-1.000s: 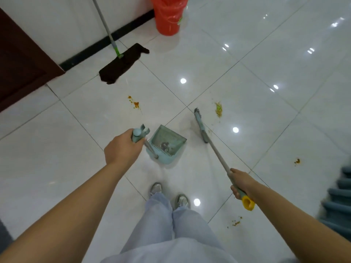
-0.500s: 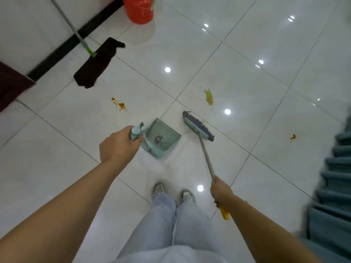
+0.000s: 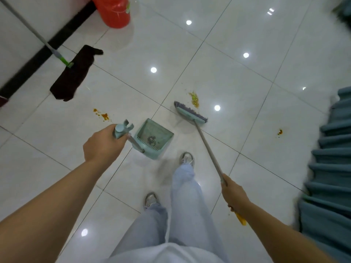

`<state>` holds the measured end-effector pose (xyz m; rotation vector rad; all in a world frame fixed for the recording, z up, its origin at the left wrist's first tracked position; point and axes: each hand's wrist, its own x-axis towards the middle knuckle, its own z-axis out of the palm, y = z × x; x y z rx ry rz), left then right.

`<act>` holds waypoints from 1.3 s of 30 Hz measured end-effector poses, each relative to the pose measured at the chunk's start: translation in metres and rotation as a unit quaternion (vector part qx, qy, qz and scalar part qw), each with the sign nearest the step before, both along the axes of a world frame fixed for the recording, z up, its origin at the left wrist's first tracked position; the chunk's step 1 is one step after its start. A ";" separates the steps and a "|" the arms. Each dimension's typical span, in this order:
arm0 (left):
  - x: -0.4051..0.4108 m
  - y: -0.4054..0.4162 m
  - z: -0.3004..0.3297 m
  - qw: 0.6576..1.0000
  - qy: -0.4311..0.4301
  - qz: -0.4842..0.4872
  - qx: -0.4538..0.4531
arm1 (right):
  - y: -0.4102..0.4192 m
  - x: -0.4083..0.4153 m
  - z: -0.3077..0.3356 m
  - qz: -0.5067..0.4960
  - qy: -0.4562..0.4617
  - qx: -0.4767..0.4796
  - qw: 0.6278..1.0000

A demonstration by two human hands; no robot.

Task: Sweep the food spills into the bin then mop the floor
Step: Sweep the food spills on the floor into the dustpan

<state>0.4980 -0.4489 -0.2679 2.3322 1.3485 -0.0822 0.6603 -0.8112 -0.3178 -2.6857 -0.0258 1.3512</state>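
Glossy white floor tiles with thin dark grout lines mirror round ceiling lights, meeting a white wall with a black skirting at far left, where a flat mop with a dark cloth pad leans beside a red bin; teal pleated fabric fills the right edge. The left hand grips the handle of a pale-green plastic dustpan holding some debris. The right hand grips the broom pole, its bristles just beside a yellow-green food spill; orange spills lie far left and right.
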 end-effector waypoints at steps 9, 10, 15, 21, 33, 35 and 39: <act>0.099 0.017 -0.002 0.999 0.018 -0.045 -0.002 | 0.057 0.158 -0.015 -0.008 -0.022 0.036 0.999; 0.110 0.017 -0.003 0.999 0.021 -0.050 0.002 | 0.069 0.181 -0.017 -0.009 -0.021 0.039 0.999; 0.163 0.022 -0.003 0.998 0.029 -0.041 0.023 | 0.126 0.289 -0.023 0.012 -0.006 0.041 0.999; 0.201 0.024 -0.005 0.998 0.050 -0.039 0.008 | 0.185 0.384 -0.028 0.061 0.033 0.024 0.997; 0.243 0.038 -0.001 0.994 0.090 -0.056 0.008 | 0.105 0.371 -0.004 0.188 0.062 -0.066 0.978; 0.246 0.041 -0.001 0.993 0.099 -0.057 0.004 | 0.085 0.354 0.001 0.165 0.078 -0.070 0.981; 0.240 0.046 -0.002 0.992 0.109 -0.055 -0.004 | 0.074 0.334 0.018 0.110 0.090 -0.026 0.989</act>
